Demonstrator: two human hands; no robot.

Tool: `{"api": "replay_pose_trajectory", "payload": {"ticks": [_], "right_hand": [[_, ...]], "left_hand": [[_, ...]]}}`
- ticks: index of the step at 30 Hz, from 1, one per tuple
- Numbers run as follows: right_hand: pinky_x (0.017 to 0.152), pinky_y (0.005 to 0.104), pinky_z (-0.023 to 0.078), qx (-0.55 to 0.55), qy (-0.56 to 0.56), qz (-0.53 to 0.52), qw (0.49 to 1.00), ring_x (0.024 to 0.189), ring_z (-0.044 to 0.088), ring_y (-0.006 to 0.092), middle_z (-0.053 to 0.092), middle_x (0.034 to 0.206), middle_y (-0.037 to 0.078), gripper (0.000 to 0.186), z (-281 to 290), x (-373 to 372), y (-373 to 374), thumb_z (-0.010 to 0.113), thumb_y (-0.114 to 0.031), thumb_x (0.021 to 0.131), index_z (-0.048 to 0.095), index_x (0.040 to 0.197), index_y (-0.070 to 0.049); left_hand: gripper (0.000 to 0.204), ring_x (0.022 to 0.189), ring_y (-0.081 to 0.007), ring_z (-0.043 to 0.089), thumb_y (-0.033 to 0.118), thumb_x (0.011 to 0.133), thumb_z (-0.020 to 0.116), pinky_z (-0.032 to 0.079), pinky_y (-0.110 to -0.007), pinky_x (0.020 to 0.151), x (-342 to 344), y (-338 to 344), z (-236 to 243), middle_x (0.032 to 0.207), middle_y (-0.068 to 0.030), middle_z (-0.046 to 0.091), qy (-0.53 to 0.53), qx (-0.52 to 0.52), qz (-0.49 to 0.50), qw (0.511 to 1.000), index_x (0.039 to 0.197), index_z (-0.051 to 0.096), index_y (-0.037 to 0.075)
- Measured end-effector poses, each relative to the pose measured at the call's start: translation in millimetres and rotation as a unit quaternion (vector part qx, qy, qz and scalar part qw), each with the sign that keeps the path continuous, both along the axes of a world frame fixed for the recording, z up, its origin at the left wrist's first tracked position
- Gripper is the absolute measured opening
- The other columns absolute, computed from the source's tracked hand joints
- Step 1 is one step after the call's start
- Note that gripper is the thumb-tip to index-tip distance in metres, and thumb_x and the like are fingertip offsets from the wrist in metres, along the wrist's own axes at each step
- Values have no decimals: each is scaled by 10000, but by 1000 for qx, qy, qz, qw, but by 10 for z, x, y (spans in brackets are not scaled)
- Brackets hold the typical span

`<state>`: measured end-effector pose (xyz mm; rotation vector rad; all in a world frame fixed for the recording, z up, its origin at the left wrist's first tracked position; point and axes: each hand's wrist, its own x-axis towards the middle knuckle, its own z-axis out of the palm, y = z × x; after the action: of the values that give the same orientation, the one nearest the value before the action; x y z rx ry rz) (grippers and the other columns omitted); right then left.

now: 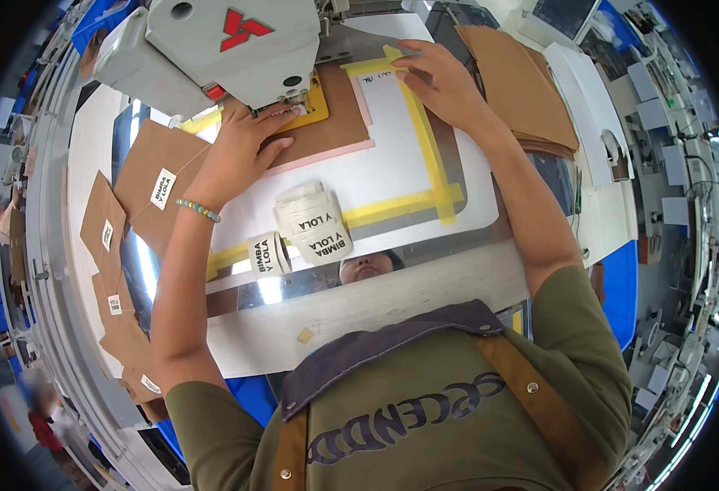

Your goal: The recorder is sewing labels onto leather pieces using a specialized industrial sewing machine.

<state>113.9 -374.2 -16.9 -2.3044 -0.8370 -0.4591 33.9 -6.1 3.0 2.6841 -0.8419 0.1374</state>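
Observation:
A brown panel (pixel 335 131) lies under the head of a white sewing machine (pixel 220 49), its edges against pink strips on a white sheet (pixel 392 168). My left hand (pixel 253 139) rests on the panel beside the yellow presser frame (pixel 317 106), fingers stretched towards the needle area. A small white piece shows near its fingertips; whether they touch it I cannot tell. My right hand (pixel 435 82) lies with fingers apart at the sheet's far right corner, over yellow tape (pixel 416 106). Nothing shows in its grasp. Stacks of white printed labels (pixel 310 221) stand on the sheet's near side.
On the left, brown panels with white labels (pixel 163 176) overlap down the table edge. A pile of plain brown panels (pixel 519 90) lies at the far right. A shiny strip (pixel 326 274) runs along the near side, and a blue bin (pixel 621 295) stands at the right.

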Motion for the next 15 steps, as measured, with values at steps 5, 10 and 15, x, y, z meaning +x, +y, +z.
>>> {"api": "replay_pose_trajectory", "payload": {"ticks": [5,10,15], "right_hand": [[1111,399,487,-24,-25,-8,999,1364,570,302,631,1488,81,225,-31,-34,-28,687,-174,1019,784,1190,-65],[1157,411,459,4,-20,33,999,1380,554,307,644,1478,73,256,-34,-75,58,687,-235,1023,788,1202,-82],[1169,422,461,-77,-7,113,991,1365,580,297,675,1431,78,318,67,-387,324,654,-243,1042,746,1299,-79]], "left_hand": [[446,1071,-363,551,243,1028,705,455,-449,1096,88,56,-89,1417,-199,674,-41,10,4,999,1459,678,133],[448,1203,-381,577,229,990,752,472,-437,1087,35,113,-46,1319,-213,661,13,-38,49,998,1411,692,88],[560,1312,-352,588,226,858,876,492,-427,1102,-201,267,23,1398,-146,617,32,-103,142,984,1333,668,14]]}}
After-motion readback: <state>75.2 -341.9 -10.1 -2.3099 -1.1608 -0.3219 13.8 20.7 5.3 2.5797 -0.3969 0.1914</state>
